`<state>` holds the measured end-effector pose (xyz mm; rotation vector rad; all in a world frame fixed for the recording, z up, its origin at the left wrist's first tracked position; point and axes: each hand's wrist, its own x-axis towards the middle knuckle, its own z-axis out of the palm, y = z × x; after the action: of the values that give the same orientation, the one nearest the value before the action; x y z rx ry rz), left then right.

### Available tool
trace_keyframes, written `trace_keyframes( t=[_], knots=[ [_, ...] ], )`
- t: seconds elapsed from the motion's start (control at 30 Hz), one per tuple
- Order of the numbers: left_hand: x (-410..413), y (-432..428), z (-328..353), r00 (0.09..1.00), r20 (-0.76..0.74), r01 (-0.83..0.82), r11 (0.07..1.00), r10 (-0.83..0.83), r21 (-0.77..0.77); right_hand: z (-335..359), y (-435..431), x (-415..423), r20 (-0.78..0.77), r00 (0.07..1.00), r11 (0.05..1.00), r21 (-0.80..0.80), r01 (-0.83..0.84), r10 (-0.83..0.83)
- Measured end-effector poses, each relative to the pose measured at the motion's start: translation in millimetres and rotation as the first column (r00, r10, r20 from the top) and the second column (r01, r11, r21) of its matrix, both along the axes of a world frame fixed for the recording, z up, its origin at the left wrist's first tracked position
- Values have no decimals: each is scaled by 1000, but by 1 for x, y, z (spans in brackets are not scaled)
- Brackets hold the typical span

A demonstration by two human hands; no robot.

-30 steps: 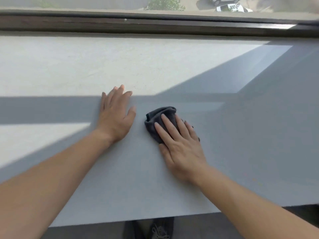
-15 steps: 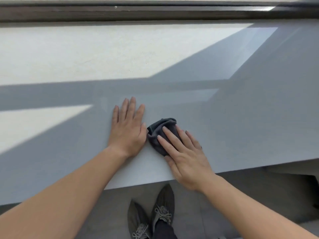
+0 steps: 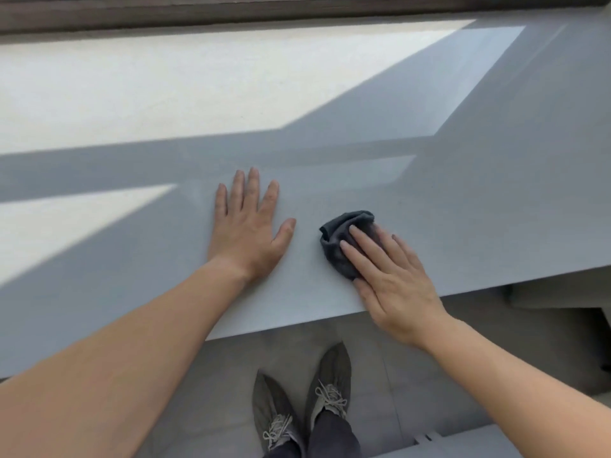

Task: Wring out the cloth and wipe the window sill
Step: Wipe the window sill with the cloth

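A small dark grey cloth (image 3: 340, 236), bunched up, lies on the wide pale grey window sill (image 3: 463, 209) near its front edge. My right hand (image 3: 390, 279) presses flat on the cloth with fingers stretched over it, covering its near right part. My left hand (image 3: 246, 226) rests palm down on the bare sill to the left of the cloth, fingers spread, a short gap between its thumb and the cloth.
A dark brown window frame (image 3: 231, 11) runs along the sill's far side. Bright sun patches (image 3: 165, 87) cross the sill. Beyond the front edge, my grey laced shoes (image 3: 301, 398) stand on the grey floor. A ledge shows at the lower right (image 3: 463, 441).
My view has tilted down and back, so the sill's front edge and my shoes show. My right hand has slid the cloth to the right, away from my left hand.
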<state>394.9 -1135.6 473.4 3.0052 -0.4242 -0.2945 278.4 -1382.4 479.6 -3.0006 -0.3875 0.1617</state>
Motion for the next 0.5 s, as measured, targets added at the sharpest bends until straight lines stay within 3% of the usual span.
trace_keyframes(
  t=[0.07, 0.13, 0.3, 0.37, 0.5],
  knots=[
    [1, 0, 0, 1000, -2, -2, 1000, 2, 4, -1, -1, 19, -21, 961, 961, 33, 276, -275],
    [1, -1, 0, 1000, 0, -8, 1000, 8, 12, -2, 19, 18, 10, 928, 928, 31, 371, -372],
    [-1, -1, -4, 1000, -5, -19, 1000, 19, 22, -3, 25, -30, 6, 996, 996, 27, -86, 86],
    [0, -1, -4, 999, -10, -30, 999, 30, 11, -5, -5, -9, -3, 993, 993, 2, -120, 120],
    [2, -6, 0, 999, 1, -39, 998, 39, -40, -5, -53, 71, -40, 957, 957, 28, 290, -289]
  ],
)
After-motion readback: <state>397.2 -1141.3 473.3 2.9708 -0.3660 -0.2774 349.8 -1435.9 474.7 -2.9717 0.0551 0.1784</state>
